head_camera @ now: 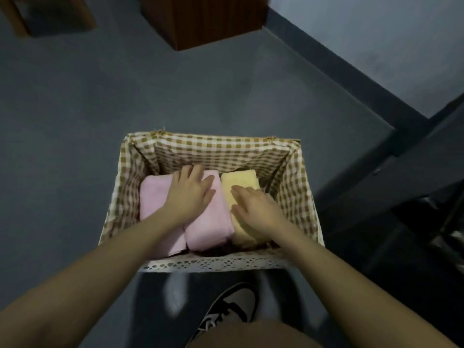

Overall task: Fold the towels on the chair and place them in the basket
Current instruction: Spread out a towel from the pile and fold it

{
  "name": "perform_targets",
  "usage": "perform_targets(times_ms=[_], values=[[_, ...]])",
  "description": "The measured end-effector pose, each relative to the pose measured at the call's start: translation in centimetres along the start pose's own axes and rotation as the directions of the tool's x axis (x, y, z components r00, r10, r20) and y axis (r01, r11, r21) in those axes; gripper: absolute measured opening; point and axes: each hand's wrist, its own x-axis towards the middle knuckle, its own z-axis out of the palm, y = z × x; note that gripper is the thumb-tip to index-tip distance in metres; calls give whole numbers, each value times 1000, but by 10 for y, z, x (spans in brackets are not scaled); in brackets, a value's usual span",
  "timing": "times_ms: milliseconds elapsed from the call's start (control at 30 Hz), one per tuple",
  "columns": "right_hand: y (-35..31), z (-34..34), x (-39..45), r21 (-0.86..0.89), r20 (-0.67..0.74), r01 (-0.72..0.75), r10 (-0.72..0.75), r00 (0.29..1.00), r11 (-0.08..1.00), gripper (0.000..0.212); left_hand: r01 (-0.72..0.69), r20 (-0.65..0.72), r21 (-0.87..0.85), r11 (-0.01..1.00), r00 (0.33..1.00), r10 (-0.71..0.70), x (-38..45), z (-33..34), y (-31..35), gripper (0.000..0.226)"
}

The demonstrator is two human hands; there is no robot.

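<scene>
A basket lined with brown-and-white gingham cloth sits on the grey floor, a white lace trim along its near edge. Inside lie folded towels side by side: two pink towels on the left and middle, and a yellow towel on the right, touching the pink one beside it. The left hand lies flat on the pink towels, its fingers straight and spread, holding nothing. The right hand rests palm-down on the yellow towel, fingers likewise stretched out and gripping nothing. A black-and-white sneaker shows just below the basket, and a brown wooden cabinet stands at the far side.
</scene>
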Motion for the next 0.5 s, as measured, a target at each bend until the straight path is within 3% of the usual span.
perform_targets(times_ms=[67,167,333,500], values=[[10,1,9,-22,-27,68,-69,997,997,53,43,99,-8,999,994,-42,-4,5,17,59],[19,8,20,-107,89,127,-117,989,986,65,10,311,46,999,950,-24,-3,19,23,80],[37,24,30,-260,281,60,16,960,964,84,-215,286,89,972,941,182,-4,47,0,111],[40,21,32,-218,283,64,0,959,974,76,-222,285,41,974,937,201,3,42,5,98]])
